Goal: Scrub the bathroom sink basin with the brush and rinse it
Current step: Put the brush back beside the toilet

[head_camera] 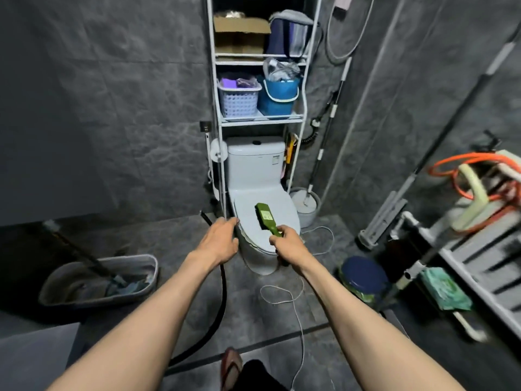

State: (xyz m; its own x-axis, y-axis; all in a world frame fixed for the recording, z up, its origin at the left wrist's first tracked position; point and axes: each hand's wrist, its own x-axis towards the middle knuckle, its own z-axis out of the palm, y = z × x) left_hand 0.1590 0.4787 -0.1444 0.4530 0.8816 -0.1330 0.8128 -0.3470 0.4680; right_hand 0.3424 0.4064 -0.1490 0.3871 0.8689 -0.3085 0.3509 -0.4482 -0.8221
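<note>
A green scrub brush with dark bristles is held over the closed white toilet lid. My right hand grips its handle, with the brush head pointing away from me. My left hand reaches out with relaxed fingers, the fingertips at the left edge of the toilet lid. A black hose runs along the floor and passes under that hand. No sink basin is in view.
A white rack over the toilet holds a basket, a blue bucket and a box. A grey tub with a mop is at left, a mop bucket right of the toilet, and a shelf unit with hoses at far right. A white cable lies on the floor.
</note>
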